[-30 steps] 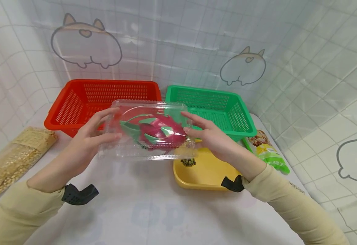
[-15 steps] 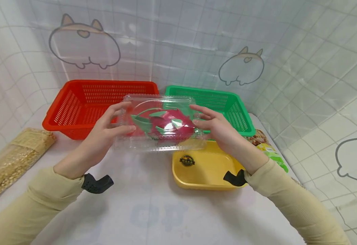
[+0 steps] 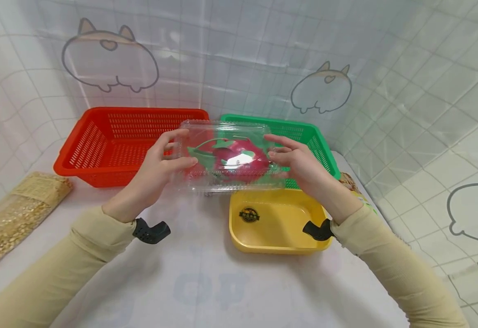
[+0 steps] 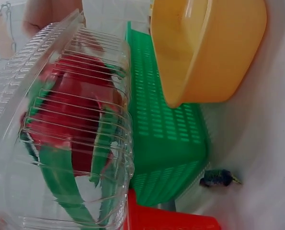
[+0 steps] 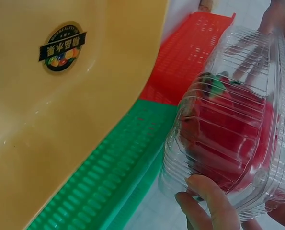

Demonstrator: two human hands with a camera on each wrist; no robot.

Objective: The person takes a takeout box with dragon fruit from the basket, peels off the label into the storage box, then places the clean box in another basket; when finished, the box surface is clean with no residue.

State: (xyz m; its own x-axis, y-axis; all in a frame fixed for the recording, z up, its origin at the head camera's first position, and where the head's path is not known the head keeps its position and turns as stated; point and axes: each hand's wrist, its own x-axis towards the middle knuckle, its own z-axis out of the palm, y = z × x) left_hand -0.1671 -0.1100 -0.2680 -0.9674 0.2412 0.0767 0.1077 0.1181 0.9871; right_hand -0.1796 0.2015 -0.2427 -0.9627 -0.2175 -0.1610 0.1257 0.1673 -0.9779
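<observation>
Both hands hold a clear plastic clamshell box (image 3: pixel 199 180) by its two ends, lifted above the table. Inside lies a pink-red dragon fruit (image 3: pixel 243 159) with green scales, also seen through the ribbed plastic in the left wrist view. My left hand (image 3: pixel 152 171) grips the left end, thumb in front and fingers behind. At the right end, my right hand (image 3: pixel 300 161) pinches the box; its fingertips (image 5: pixel 204 189) press on the plastic in the right wrist view. The lid looks closed over the fruit.
Behind the box stand a red basket (image 3: pixel 111 175) and a green basket (image 3: pixel 322 141). A yellow tray (image 3: pixel 280 248) sits in front of the green one. A bag of grains (image 3: pixel 21 214) lies at left; another packet (image 3: pixel 349 182) is mostly hidden at right. A small dark object (image 4: pixel 216 178) lies near the baskets.
The box with the dragon fruit has moved right and slightly away, from in front of the red basket to nearer the green one. Both hands keep hold of it.
</observation>
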